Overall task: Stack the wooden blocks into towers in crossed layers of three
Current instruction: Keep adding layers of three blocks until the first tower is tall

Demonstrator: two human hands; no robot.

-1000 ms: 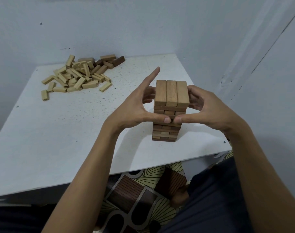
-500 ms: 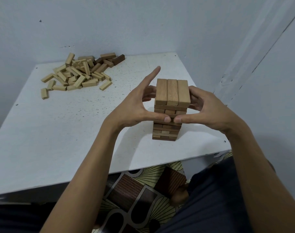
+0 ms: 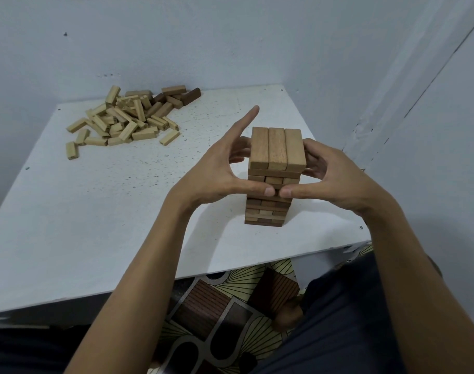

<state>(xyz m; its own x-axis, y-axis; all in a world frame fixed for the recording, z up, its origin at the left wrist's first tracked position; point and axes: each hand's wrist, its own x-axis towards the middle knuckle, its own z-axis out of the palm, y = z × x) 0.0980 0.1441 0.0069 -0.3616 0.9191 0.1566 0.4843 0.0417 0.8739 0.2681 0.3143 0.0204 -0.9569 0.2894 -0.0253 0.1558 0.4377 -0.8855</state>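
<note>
Cupping a brown crossed-layer tower (image 3: pixel 273 168), left hand (image 3: pixel 217 174) and right hand (image 3: pixel 335 176).

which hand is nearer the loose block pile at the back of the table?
Left. The left hand is on the tower's pile-facing side; the right hand is on the tower's far side from the loose block pile.

A white table (image 3: pixel 95 225) with little dark specks holds two things. A tall tower (image 3: pixel 272 184) of wooden blocks stands near the right edge. A messy pile of loose blocks (image 3: pixel 128 120) lies by the far left corner.
</note>
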